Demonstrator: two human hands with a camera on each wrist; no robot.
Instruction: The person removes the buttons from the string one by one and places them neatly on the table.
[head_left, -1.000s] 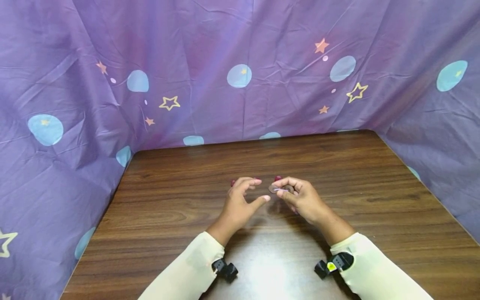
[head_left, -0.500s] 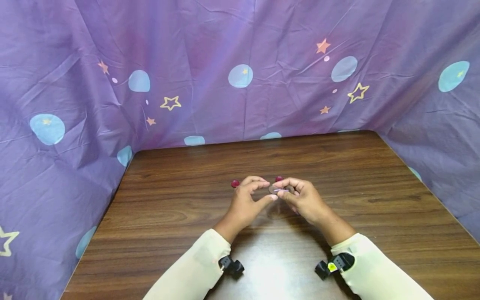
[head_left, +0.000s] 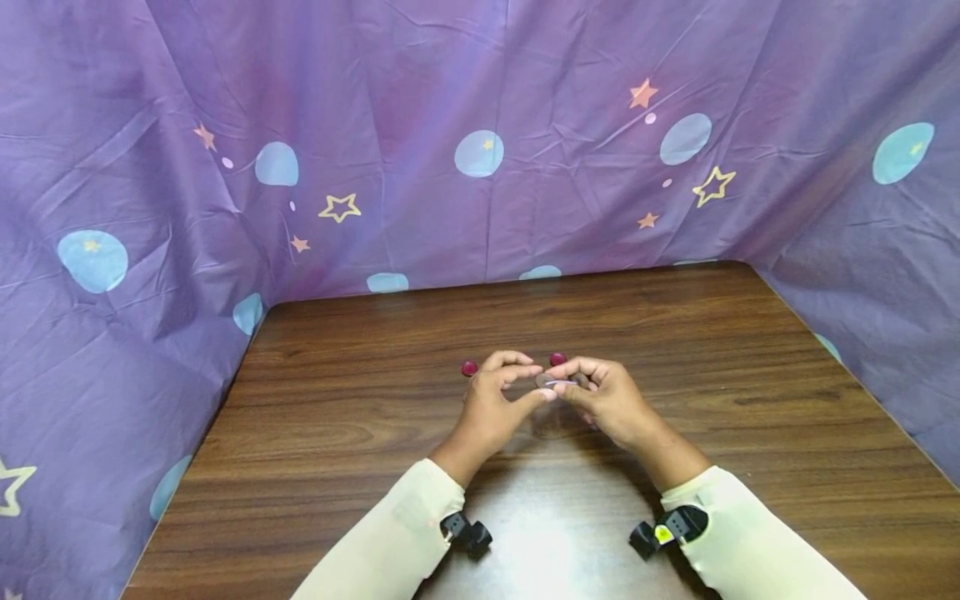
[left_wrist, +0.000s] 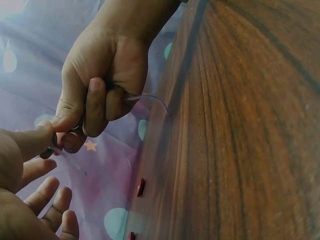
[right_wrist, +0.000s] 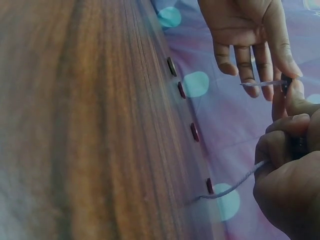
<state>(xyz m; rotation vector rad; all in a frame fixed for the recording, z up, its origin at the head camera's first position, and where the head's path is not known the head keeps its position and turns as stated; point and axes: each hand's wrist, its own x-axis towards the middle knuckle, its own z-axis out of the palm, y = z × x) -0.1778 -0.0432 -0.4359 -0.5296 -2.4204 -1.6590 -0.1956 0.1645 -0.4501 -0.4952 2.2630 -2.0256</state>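
My left hand (head_left: 489, 408) pinches a dark, round, button-like disc (head_left: 543, 380) between thumb and forefinger, its other fingers spread loose in the left wrist view. A pale lilac string (right_wrist: 262, 84) passes through the disc, and its short end sticks out toward my left fingers. Against it, my right hand (head_left: 611, 402) grips the string and meets the disc with its fingertips. Another dark round piece (right_wrist: 298, 145) shows within the curled right fingers. From the right fist the string's longer tail (right_wrist: 232, 187) hangs toward the table.
On the wooden table (head_left: 337, 433), red button-like discs lie beyond the hands, one red disc (head_left: 469, 368) left and another red disc (head_left: 558, 359) near the right fingertips. A dark disc (right_wrist: 171, 66) lies there too. Purple printed cloth (head_left: 420, 208) hangs around the table.
My left hand has moved right, from apart to touching the disc, and its thumb and forefinger have come together on it. The right hand has stayed almost still.
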